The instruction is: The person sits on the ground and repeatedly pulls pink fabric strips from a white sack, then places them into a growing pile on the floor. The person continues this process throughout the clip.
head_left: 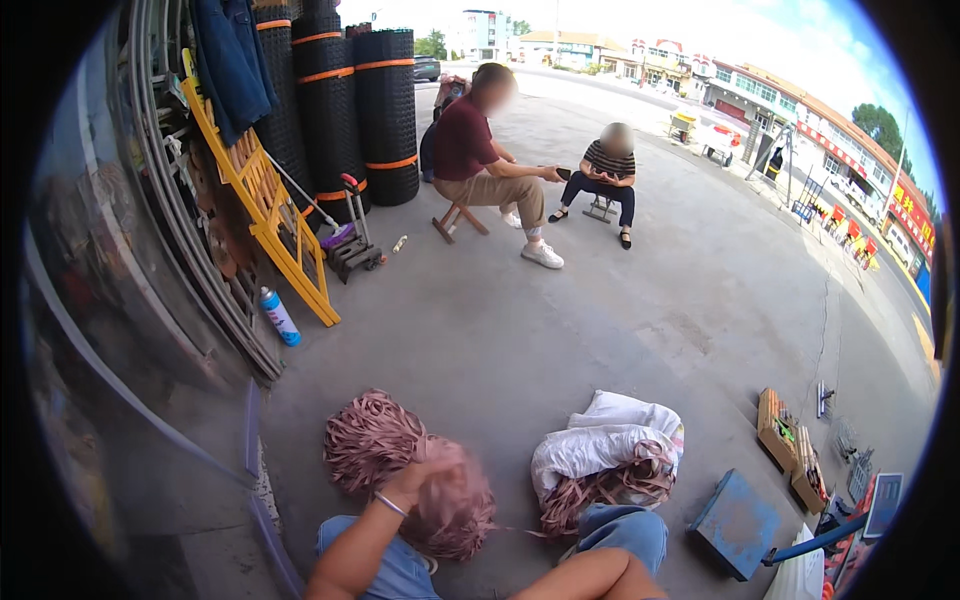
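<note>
A large bundle of dusty-pink ribbon-like strips (375,440) lies on the ground before my left knee. My left hand (425,482), with a bracelet at the wrist, is over its nearer part; the fingers are smeared by motion, so their grip does not show. A white sack (605,440) lies to the right, with more pink strips (600,495) spilling from its near side. Between the two piles runs a thin pink strand (517,530). My right forearm (585,580) crosses the lower edge, but the hand is out of view.
A blue metal box (735,520) stands right of my knee, near wooden trays (790,450) of small goods. A spray can (280,317), a yellow ladder (265,200) and black rolls (385,115) line the left. Two seated people (480,150) (605,170) are ahead.
</note>
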Demonstrator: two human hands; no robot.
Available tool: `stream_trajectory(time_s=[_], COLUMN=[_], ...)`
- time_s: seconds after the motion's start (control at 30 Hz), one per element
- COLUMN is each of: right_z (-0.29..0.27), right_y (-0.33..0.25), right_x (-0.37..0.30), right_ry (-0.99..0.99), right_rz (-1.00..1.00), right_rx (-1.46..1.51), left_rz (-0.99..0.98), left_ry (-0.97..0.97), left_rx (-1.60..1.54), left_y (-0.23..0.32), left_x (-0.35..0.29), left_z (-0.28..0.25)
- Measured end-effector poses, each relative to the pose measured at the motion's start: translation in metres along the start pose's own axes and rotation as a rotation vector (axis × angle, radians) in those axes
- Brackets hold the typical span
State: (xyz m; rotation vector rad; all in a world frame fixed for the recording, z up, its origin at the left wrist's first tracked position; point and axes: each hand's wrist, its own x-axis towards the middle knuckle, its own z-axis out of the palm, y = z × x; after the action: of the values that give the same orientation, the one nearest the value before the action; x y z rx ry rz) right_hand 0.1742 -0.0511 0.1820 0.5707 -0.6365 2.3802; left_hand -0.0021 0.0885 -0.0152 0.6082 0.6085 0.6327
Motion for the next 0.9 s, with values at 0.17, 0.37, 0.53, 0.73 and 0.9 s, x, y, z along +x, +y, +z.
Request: stream_trajectory(time_s=[0.17,0.37,0.53,0.73,0.9], right_z=[-0.016,0.019,0.087,0.144,0.121], right_y=[-0.011,-0.024,-0.044,-0.087,-0.098], right_x=[-0.062,-0.125,-0.143,-0.177,-0.25], right_ry=[-0.066,-0.22,-0.287,-0.321,-0.259], right_rz=[0.052,0.01,-0.075,-0.012,-0.191], right_rx=[-0.111,-0.376,-0.686,-1.134,-1.218], left_rz=[0.007,0.059,0.035,0.054,0.147], left_ry=[0.045,0.019,0.027,0.085,0.045], left_rx=[-0.07,-0.129,-0.148,-0.146,-0.275], left_y=[0.003,-0.003,-0.002,-0.011,-0.002], left_x=[-0.007,0.001,-0.006,-0.007,-0.012], left_z=[-0.009,-0.024,-0.02,-0.03,-0.016])
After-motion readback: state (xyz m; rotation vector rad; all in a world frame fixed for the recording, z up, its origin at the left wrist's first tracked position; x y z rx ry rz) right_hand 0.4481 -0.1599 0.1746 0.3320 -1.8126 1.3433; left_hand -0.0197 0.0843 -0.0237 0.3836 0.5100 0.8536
